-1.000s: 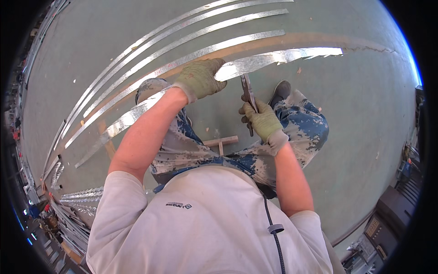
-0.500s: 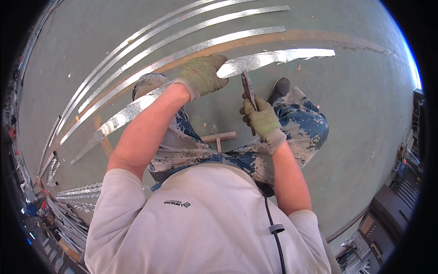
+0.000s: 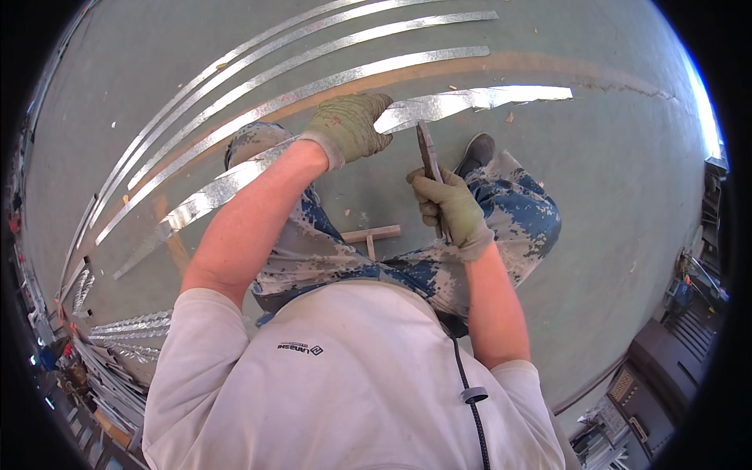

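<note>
My gloved left hand (image 3: 349, 128) is closed over a shiny sheet-metal strip (image 3: 439, 108). The strip runs from beyond my right foot, under that hand and past my left knee to the lower left. Small slits or slivers show along its near edge toward the right end. In my gloved right hand (image 3: 453, 205) is a pair of dark metal tin snips (image 3: 428, 149), fingers wrapped round the handles. Their jaws point up toward the strip's near edge, just right of my left hand. Whether the blades touch the metal I cannot tell.
Several more metal strips (image 3: 345, 77) lie side by side on the green-grey floor (image 3: 611, 180) farther out. A T-shaped wooden piece (image 3: 373, 233) rests between my legs. Twisted, notched strips (image 3: 133, 327) lie at the lower left. Dark equipment (image 3: 662, 368) stands at the lower right.
The right-hand fingers have shifted their hold on the snips' handles. The left hand and the strip stay almost in place.
</note>
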`<state>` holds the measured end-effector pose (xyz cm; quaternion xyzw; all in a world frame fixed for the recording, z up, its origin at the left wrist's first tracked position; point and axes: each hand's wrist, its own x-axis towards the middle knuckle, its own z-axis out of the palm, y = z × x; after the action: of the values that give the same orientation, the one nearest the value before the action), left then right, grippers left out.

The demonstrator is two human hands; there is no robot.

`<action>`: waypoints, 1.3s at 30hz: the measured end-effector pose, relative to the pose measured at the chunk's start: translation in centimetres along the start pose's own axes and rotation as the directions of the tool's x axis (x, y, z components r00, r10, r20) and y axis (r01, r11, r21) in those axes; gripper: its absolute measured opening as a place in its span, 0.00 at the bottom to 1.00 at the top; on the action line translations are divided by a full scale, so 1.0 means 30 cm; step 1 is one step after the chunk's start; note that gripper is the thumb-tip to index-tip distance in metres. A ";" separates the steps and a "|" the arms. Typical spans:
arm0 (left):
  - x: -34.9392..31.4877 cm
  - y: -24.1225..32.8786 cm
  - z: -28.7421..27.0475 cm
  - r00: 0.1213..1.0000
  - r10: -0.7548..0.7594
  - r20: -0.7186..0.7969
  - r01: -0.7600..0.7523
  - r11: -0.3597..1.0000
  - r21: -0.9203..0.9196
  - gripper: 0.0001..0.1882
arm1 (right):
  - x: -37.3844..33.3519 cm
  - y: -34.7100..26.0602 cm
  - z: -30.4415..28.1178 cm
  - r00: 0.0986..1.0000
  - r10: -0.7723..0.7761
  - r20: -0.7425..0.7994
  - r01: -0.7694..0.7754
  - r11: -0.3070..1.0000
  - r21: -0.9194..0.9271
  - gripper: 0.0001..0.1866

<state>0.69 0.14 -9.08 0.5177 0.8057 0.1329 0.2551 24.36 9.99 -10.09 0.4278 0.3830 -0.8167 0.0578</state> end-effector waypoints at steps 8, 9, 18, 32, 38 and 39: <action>0.013 -0.011 0.016 0.999 -0.001 0.050 0.001 1.000 0.002 0.32 | 0.098 0.095 0.010 0.953 -0.161 -0.256 0.029 0.893 -0.450 0.11; 0.015 -0.028 0.039 1.000 0.024 0.010 -0.024 0.999 0.025 0.32 | 0.127 0.120 -0.010 0.942 -0.220 -0.251 0.050 0.836 -0.547 0.13; 0.049 -0.010 0.017 0.992 -0.025 0.124 0.022 0.999 0.028 0.27 | 0.175 0.110 0.040 0.798 -0.501 -0.334 -0.168 0.348 -0.922 0.17; 0.112 -0.009 0.098 0.990 -0.025 0.141 0.001 0.986 0.164 0.23 | 0.155 0.065 0.088 0.787 -0.446 -0.425 -0.366 0.217 -0.905 0.21; 0.083 0.010 0.053 0.984 -0.080 0.162 0.085 0.996 -0.023 0.30 | 0.161 0.087 0.053 0.785 -0.431 -0.444 -0.321 0.330 -0.888 0.20; 0.088 0.002 0.061 0.987 -0.078 0.138 0.083 0.996 -0.031 0.29 | 0.164 0.095 0.049 0.796 -0.425 -0.431 -0.303 0.337 -0.892 0.20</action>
<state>0.85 2.47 -11.31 0.4881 0.8039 0.1015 0.3243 21.53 8.15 -14.88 0.5324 0.7935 -0.2623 0.1348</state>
